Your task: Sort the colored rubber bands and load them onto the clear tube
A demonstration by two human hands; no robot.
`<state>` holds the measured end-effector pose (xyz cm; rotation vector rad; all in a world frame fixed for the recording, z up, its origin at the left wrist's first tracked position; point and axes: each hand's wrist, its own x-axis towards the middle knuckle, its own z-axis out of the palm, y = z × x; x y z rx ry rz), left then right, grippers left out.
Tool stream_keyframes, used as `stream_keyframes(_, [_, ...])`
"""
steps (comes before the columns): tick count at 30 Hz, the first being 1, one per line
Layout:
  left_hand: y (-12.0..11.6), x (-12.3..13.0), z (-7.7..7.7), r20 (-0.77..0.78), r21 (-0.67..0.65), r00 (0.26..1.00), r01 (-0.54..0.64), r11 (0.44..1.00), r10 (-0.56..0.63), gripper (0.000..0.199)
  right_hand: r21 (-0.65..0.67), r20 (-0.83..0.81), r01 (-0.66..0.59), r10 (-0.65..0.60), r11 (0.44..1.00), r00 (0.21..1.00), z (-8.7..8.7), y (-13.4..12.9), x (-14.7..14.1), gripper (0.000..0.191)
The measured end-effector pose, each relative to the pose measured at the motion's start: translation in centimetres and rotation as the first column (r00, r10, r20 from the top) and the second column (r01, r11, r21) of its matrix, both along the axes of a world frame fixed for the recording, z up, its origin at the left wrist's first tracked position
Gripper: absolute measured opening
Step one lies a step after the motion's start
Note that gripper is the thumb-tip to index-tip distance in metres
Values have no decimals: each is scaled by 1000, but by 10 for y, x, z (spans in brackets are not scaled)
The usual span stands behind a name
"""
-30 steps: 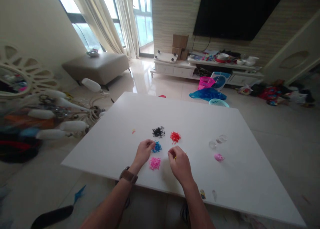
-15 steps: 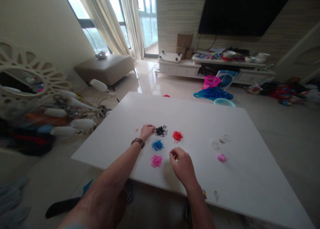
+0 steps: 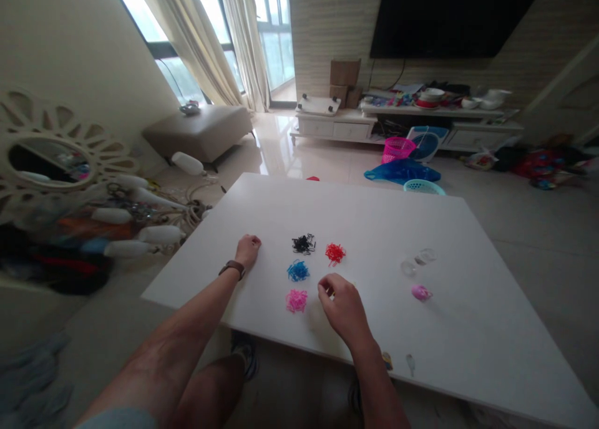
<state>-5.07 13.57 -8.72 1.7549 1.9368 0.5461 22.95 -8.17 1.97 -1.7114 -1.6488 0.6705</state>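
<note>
Small rubber bands lie sorted by colour on the white table (image 3: 365, 217): a black pile (image 3: 303, 244), a red pile (image 3: 335, 254), a blue pile (image 3: 298, 270) and a pink pile (image 3: 296, 300). My left hand (image 3: 248, 250), with a brown band at its wrist, rests on the tabletop left of the black pile. Its fingers are pressed together, and whatever they hold is hidden. Right of the pink pile, my right hand (image 3: 340, 302) is curled, thumb meeting fingers. A bit of yellow shows behind it, mostly covered; I cannot make out what it pinches.
Clear round pieces (image 3: 409, 268) and a pink wrapped lump (image 3: 421, 292) sit on the table's right side. A small clear item (image 3: 410, 363) lies by the near edge. Beyond the table are a teal basket (image 3: 423, 187) and a blue bag (image 3: 402, 171); a lamp (image 3: 187, 163) stands left.
My left hand has moved left, away from the black pile, to where a small orange bit lay, which is now covered. My right hand has stayed almost in place.
</note>
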Motion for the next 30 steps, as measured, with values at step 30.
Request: stream_keyframes(30, [-161, 127, 83, 925, -167, 380, 430, 887, -10, 38, 47, -226, -44, 53, 998, 973, 11, 1, 7, 13])
